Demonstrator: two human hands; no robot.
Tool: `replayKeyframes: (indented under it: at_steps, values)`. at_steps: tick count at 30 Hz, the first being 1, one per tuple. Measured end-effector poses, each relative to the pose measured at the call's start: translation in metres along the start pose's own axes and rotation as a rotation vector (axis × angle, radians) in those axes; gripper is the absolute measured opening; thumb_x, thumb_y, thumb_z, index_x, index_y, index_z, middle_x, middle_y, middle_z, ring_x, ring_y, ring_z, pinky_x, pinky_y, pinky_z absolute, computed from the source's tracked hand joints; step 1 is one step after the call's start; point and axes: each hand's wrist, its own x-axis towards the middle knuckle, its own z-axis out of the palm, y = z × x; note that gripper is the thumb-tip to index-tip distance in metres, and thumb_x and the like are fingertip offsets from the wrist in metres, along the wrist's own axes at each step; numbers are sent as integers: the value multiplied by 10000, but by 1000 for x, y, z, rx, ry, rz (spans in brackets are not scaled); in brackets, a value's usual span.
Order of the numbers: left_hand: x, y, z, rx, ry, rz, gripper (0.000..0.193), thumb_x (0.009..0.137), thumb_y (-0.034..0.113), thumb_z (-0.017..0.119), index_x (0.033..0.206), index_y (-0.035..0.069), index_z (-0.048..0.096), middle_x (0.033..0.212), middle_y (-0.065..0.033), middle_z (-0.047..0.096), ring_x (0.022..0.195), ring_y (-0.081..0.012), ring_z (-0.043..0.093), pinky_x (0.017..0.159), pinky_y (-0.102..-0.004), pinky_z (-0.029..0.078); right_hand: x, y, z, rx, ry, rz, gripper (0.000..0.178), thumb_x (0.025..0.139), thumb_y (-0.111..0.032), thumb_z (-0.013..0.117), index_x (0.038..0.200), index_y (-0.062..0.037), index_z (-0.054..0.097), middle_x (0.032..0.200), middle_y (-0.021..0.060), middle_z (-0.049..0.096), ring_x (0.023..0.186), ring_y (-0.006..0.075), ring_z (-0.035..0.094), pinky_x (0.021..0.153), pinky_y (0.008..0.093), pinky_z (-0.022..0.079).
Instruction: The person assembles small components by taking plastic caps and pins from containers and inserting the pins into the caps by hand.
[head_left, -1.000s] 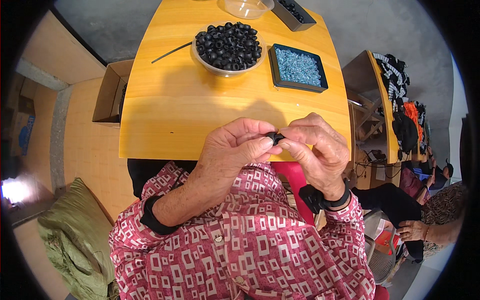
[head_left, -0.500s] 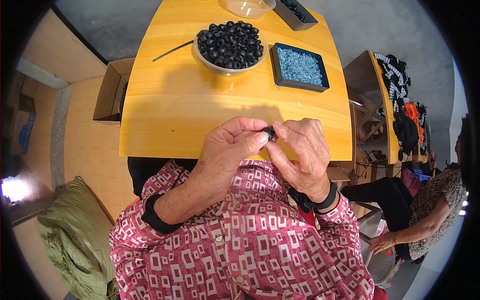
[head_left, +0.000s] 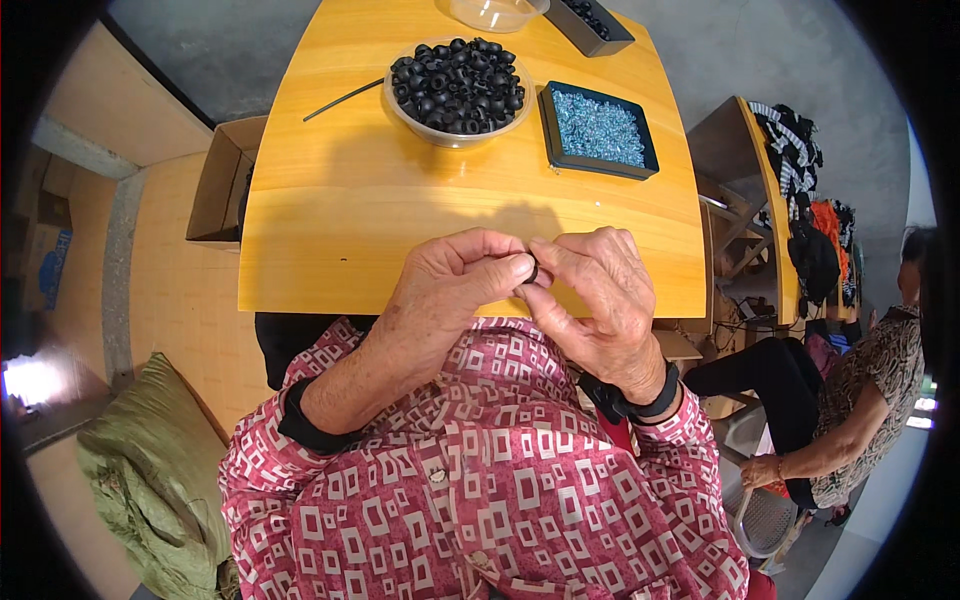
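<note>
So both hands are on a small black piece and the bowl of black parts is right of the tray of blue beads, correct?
Not quite: the head view shows the bowl left of the tray, not right. The left hand and right hand are indeed both on a small black piece.

Blue ltrs point(head_left: 61, 250), partly legible, on box point(head_left: 42, 250), far L.

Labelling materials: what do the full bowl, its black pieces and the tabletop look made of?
Bowl: probably plastic, glossy; its wall looks see-through. Black pieces: likely plastic or rubber, satin; soft highlights. Tabletop: wood or wood-look laminate, slightly glossy; yellow grain, faint reflections.
</note>
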Motion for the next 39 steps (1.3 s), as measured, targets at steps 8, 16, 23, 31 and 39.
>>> replayKeyframes:
  at_steps: [8,16,23,31,39]
  values:
    - [3,-1,-1,-97,-31,-29,163,911,121,615,1039,23,645,979,-51,675,912,-124,632,844,-251,494,0,7,-3,260,-59,125,359,717,-51,749,1060,5,660,921,126,625,820,256,610,731,339,485]
    - [2,-6,1,-74,-30,-30,166,914,123,616,1041,18,635,999,-58,664,934,-153,639,907,-303,511,-2,23,-7,481,-129,240,193,791,-18,697,983,6,686,930,123,637,837,218,633,723,295,507]
    - [0,-13,2,-97,53,-11,140,919,117,611,1020,19,622,970,-38,639,922,-144,631,898,-303,518,-6,5,1,349,-29,323,96,775,4,700,860,9,656,851,111,634,785,213,630,669,301,502]
    - [3,-10,-1,-92,13,-15,135,921,133,616,1021,43,633,974,-32,655,905,-113,637,851,-263,513,-4,9,-3,434,-35,266,126,795,-4,691,915,19,658,857,118,633,793,217,626,702,315,502]
    - [2,-9,0,-54,-48,-36,172,923,149,615,1042,27,636,987,-51,672,914,-152,661,869,-283,511,2,26,-11,566,-175,288,160,814,-35,693,968,4,678,839,103,642,783,199,619,695,294,493]
